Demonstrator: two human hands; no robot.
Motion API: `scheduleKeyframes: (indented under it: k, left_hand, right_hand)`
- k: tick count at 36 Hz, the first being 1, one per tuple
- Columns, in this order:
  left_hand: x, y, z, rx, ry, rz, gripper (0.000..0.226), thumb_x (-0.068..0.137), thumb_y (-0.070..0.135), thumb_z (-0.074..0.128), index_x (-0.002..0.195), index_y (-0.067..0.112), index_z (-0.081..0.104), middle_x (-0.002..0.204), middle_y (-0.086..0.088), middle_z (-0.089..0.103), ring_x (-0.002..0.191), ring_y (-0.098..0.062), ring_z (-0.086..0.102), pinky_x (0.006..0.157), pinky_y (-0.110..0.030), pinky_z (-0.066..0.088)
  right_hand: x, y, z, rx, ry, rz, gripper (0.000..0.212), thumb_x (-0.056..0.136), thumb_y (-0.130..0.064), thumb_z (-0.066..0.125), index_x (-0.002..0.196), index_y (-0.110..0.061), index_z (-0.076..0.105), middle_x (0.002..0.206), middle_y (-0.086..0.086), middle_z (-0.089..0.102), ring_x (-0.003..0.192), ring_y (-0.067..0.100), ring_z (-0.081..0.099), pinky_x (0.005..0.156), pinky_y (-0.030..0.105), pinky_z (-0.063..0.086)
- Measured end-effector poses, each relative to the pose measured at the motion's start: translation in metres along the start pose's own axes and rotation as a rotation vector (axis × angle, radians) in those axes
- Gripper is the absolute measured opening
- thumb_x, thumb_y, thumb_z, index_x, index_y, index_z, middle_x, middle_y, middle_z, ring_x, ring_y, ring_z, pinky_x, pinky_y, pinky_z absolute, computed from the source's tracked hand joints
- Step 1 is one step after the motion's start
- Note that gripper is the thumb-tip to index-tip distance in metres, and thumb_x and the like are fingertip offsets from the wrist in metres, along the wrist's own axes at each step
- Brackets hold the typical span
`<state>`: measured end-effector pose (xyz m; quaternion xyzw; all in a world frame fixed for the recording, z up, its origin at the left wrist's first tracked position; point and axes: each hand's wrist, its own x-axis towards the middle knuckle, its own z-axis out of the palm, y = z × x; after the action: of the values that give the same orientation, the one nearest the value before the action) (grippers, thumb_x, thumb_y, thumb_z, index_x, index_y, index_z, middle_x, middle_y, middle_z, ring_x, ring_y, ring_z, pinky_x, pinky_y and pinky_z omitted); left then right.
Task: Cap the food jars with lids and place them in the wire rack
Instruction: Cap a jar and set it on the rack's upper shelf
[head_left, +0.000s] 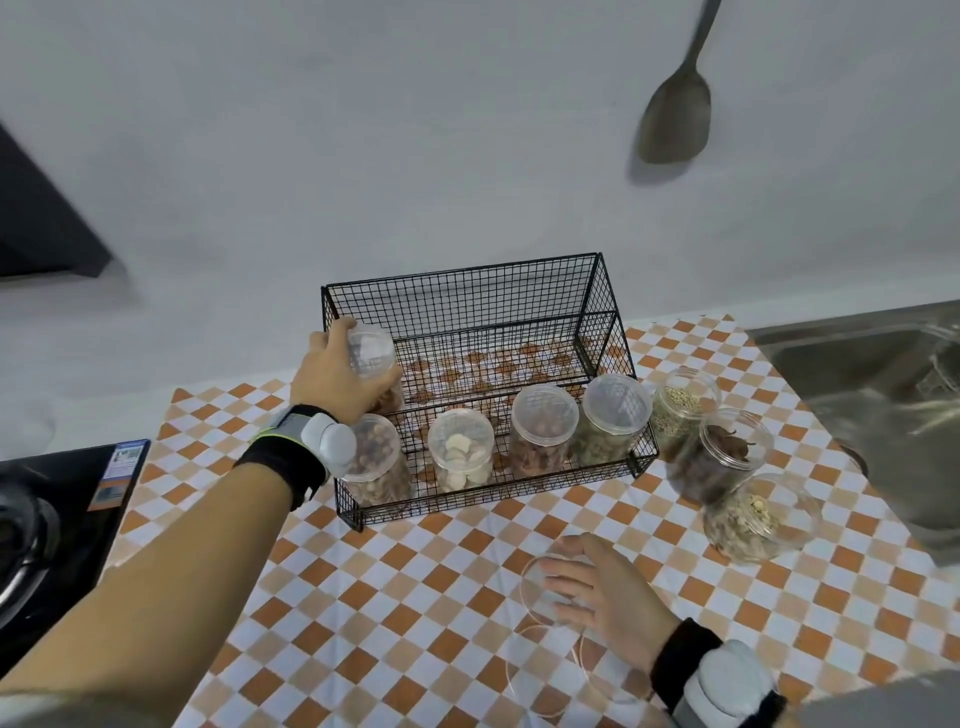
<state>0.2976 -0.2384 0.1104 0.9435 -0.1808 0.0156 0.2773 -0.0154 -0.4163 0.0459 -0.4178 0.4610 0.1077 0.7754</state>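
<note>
Reaching into the left end of the wire rack (483, 291), the left hand (332, 376) wraps its fingers around a capped jar (371, 358) and holds it at the rack's upper back tier, its clear lid facing up. Just below that hand, in the lower front tier, stands a row of four capped jars: a nut jar (374, 462) nearest the wrist, then a jar of pale slices (461, 457), a jar of brown pieces (543, 428) and a jar of greenish bits (613, 418) at the rack's right end. The rack sits on a checked orange-and-white cloth (395, 597) spread over the counter (31, 415).

Further right, above the right hand and outside the rack, three uncapped jars stand together on the cloth: one with small green grains (683, 410), one with dark dried pieces (722, 457) and one with mixed seeds (753, 519). The right hand (605, 587) lies low over the cloth, fingers spread and resting on a clear loose lid (540, 587); another clear lid (545, 670) lies just beneath its wrist. Whether the fingers grip the lid or only press it, I cannot tell. A sink (852, 358) is at the far right.
</note>
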Motion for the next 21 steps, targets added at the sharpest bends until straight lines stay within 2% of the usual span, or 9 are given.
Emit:
scheduleKeyframes:
  k: [4,8,13,17,21]
  left_hand:
    - [0.002,-0.002,0.007,0.091,-0.003,-0.043,0.082,0.076,0.059,0.077,0.136,0.018,0.04,0.125,-0.016,0.054,0.104,-0.04,0.06,0.088,-0.047,0.05]
    - [0.004,-0.005,0.016,0.181,0.031,-0.083,0.076,0.067,0.06,0.08,0.116,0.014,0.045,0.113,-0.014,0.062,0.102,-0.038,0.058,0.09,-0.047,0.041]
    - [0.004,-0.007,0.025,0.28,0.059,-0.128,0.076,0.06,0.063,0.08,0.105,0.013,0.046,0.104,-0.014,0.064,0.104,-0.037,0.052,0.088,-0.047,0.036]
    - [0.002,-0.006,0.028,0.286,0.061,-0.165,0.074,0.057,0.061,0.083,0.101,0.013,0.047,0.102,-0.014,0.061,0.106,-0.035,0.05,0.093,-0.047,0.035]
    - [0.008,-0.015,0.036,0.304,0.072,-0.191,0.08,0.047,0.072,0.079,0.097,0.018,0.046,0.1,-0.011,0.064,0.109,-0.034,0.052,0.098,-0.051,0.034]
  right_hand:
    - [0.002,0.002,-0.003,-0.008,0.012,-0.001,0.033,0.107,-0.036,0.049,0.123,-0.011,0.062,0.124,0.012,0.07,0.115,0.026,0.064,0.089,0.041,0.056]
    - [0.005,0.004,-0.006,-0.012,0.017,0.001,0.033,0.107,-0.037,0.049,0.126,-0.013,0.062,0.123,0.011,0.071,0.116,0.027,0.064,0.101,0.047,0.053]
    - [0.005,0.006,-0.008,-0.034,0.015,-0.009,0.035,0.108,-0.04,0.046,0.126,-0.014,0.062,0.124,0.011,0.07,0.118,0.028,0.064,0.101,0.047,0.052]
    - [0.007,0.01,-0.012,-0.035,0.021,-0.021,0.035,0.107,-0.041,0.047,0.124,-0.015,0.062,0.123,0.011,0.071,0.118,0.028,0.065,0.105,0.049,0.051]
    - [0.009,0.011,-0.014,-0.04,0.033,-0.023,0.033,0.106,-0.041,0.049,0.122,-0.016,0.064,0.122,0.011,0.072,0.117,0.028,0.066,0.106,0.051,0.051]
